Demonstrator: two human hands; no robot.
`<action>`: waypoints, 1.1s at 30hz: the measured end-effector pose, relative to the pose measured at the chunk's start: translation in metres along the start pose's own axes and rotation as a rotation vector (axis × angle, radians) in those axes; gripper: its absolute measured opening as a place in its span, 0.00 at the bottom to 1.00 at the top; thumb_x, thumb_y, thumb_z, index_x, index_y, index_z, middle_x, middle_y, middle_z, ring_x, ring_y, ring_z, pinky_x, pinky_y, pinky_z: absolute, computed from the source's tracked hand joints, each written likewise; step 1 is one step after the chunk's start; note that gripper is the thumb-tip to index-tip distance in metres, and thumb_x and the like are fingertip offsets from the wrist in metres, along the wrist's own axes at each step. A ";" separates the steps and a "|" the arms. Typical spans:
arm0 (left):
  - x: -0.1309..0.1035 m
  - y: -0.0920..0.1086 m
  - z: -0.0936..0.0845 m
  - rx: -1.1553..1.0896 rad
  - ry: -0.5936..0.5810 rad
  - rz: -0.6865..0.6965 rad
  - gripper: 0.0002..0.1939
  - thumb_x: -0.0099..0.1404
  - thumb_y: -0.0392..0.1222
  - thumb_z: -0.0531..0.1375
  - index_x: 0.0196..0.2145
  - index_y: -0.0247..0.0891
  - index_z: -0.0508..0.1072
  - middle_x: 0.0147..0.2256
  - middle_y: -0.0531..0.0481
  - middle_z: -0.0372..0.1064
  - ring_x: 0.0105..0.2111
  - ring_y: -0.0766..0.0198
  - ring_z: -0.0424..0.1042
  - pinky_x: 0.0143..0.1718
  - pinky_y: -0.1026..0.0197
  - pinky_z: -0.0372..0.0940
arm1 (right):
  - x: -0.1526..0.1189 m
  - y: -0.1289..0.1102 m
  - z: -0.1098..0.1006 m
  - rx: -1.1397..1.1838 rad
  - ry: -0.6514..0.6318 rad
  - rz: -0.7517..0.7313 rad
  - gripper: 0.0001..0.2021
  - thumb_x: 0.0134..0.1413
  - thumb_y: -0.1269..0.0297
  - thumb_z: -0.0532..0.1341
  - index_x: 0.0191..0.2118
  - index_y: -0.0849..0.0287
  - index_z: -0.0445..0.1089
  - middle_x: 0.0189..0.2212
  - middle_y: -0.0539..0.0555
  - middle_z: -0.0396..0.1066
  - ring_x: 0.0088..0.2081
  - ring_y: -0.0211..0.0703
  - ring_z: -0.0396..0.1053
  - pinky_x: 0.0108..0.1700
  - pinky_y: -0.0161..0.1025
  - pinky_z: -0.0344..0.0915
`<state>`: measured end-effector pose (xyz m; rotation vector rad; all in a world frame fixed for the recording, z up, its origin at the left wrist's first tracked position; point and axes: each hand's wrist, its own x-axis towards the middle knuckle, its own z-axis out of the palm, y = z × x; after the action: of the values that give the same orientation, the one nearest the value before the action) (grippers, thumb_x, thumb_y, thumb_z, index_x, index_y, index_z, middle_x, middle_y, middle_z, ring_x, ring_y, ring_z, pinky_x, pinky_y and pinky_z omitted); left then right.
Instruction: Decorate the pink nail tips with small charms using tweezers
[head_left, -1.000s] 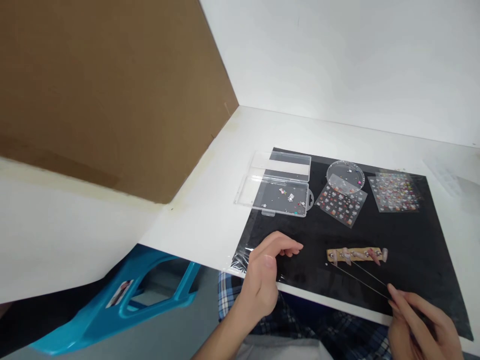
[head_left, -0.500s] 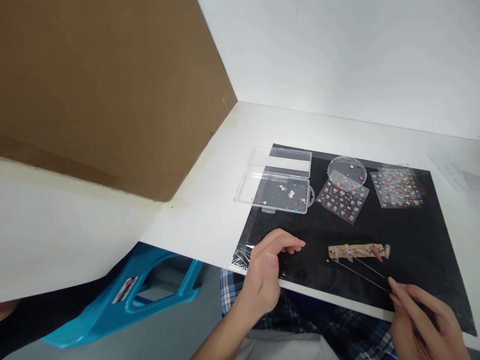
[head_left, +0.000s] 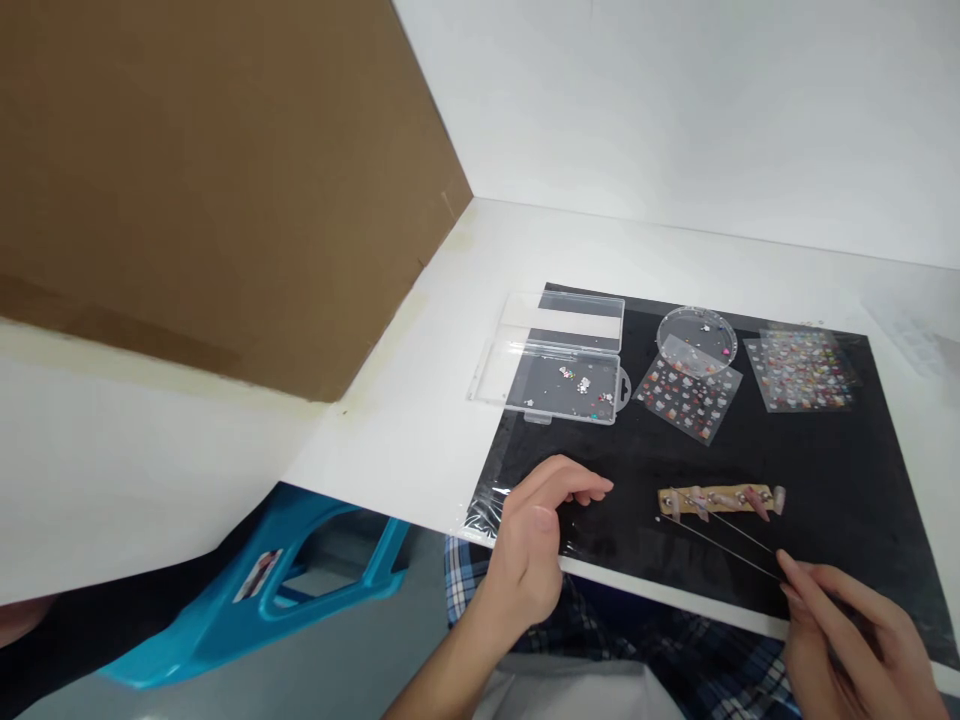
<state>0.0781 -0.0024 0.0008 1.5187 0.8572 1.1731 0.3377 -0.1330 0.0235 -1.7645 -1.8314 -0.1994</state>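
Observation:
My right hand [head_left: 855, 635] pinches thin metal tweezers [head_left: 739, 565], whose two arms stand apart. One tip reaches a small white bead [head_left: 658, 518] on the black mat; whether it touches cannot be made out. The other arm points to the tan strip [head_left: 731, 490], which bears several false nails [head_left: 756, 502] in pale and pinkish tones on round metal studs. Left of the strip, my left hand [head_left: 536, 540] rests at the mat's edge, its fingers loosely bent, nothing seen in it.
On the black mat [head_left: 810, 460] lie an open clear case [head_left: 551, 390] with small charms, a round clear dish [head_left: 697, 312] and sticker sheets [head_left: 690, 400] [head_left: 799, 375]. A clear tray [head_left: 907, 335] stands right. A brown board [head_left: 225, 200] rises left, above a blue stool [head_left: 262, 590].
The view has shifted slightly. Both hands keep nearly the same place, with the tweezers still near the white bead and the strip.

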 end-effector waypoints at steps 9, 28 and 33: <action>0.000 0.000 0.001 0.007 -0.008 0.007 0.35 0.87 0.62 0.40 0.51 0.39 0.81 0.40 0.48 0.75 0.40 0.64 0.71 0.43 0.60 0.66 | -0.016 0.036 -0.009 -0.086 -0.056 -0.266 0.40 0.62 0.79 0.67 0.77 0.51 0.63 0.49 0.59 0.78 0.45 0.51 0.77 0.44 0.46 0.73; 0.003 0.001 0.002 0.024 -0.008 0.023 0.35 0.87 0.62 0.40 0.50 0.39 0.81 0.40 0.48 0.75 0.40 0.64 0.71 0.42 0.61 0.66 | -0.037 0.062 -0.017 -0.147 -0.093 -0.387 0.40 0.58 0.77 0.72 0.73 0.42 0.68 0.53 0.55 0.80 0.45 0.53 0.81 0.44 0.49 0.77; 0.002 0.001 0.001 0.031 -0.009 0.027 0.35 0.87 0.62 0.40 0.49 0.38 0.81 0.39 0.48 0.75 0.40 0.64 0.71 0.42 0.61 0.66 | -0.018 0.023 -0.011 -0.099 0.033 -0.093 0.42 0.60 0.81 0.69 0.75 0.43 0.64 0.50 0.56 0.77 0.43 0.50 0.77 0.48 0.51 0.74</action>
<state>0.0794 -0.0014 0.0021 1.5640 0.8545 1.1770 0.3622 -0.1512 0.0168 -1.7322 -1.9108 -0.3591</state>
